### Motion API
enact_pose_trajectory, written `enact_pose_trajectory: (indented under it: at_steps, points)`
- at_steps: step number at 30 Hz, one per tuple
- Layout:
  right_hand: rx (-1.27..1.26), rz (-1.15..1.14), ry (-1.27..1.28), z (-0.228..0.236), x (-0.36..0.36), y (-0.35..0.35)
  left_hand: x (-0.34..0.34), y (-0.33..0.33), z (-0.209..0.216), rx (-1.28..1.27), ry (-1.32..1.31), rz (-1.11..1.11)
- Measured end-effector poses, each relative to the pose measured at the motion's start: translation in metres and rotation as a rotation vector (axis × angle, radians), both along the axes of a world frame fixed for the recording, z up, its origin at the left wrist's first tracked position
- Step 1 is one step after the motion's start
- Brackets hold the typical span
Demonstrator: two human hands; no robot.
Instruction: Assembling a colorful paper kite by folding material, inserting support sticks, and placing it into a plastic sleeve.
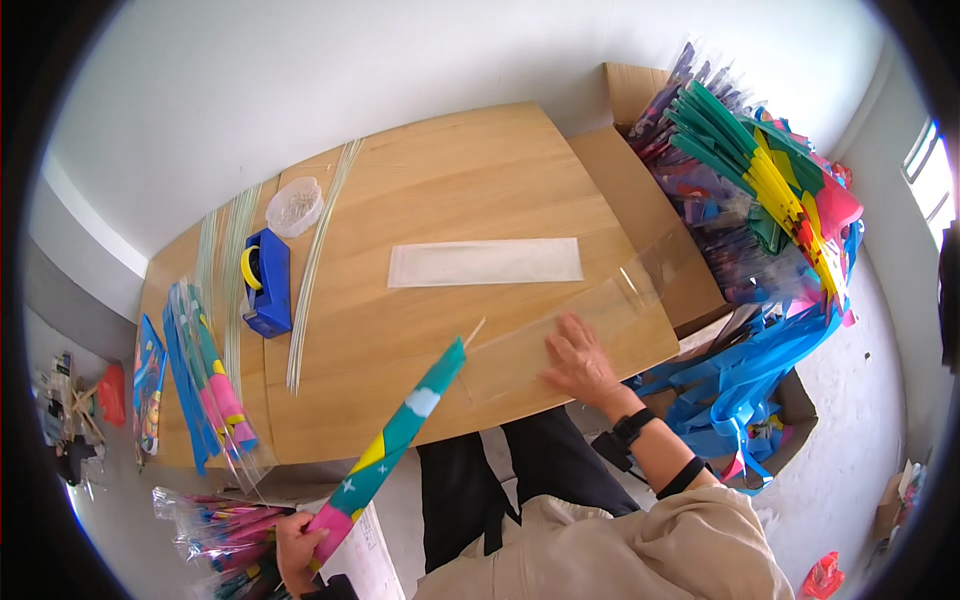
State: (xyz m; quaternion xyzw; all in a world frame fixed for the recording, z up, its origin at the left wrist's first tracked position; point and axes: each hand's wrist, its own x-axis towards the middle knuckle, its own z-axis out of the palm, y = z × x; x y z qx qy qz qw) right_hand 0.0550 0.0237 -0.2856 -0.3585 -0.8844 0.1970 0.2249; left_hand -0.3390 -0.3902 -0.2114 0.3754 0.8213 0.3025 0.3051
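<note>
My left hand (295, 552) is closed round the lower end of a rolled colourful fabric (392, 432), teal, yellow and pink. The roll slants up over the table's near edge, and a thin pale stick tip (478, 327) pokes out of its top. My right hand (582, 366) lies with fingers stretched out on a long see-through plastic sleeve (510, 350) at the near right of the table. That sleeve reaches past the table's right edge. Beyond it rests a flat white rectangular strip (485, 263).
A blue tape dispenser (268, 285), a round tub of small pieces (295, 207) and thin rods (325, 265) occupy the wooden table's (450, 180) left half. Packed rolls (215, 390) hang over its left edge. At right, a cardboard box (640, 215) holds bundled rolls (770, 180); blue ribbons (745, 365) trail below.
</note>
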Motion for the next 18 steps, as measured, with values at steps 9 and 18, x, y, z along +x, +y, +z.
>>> enact_pose_trajectory:
  at_steps: [9, 18]
  points:
    - [-0.054, -0.192, -0.046, 0.009, -0.096, -0.070, -0.012, -0.074, 0.062, -0.071, 0.190, 0.077]
    - [-0.026, -0.283, -0.159, 0.007, -0.112, -0.074, 0.009, 0.004, 0.106, -0.052, 0.360, -0.112]
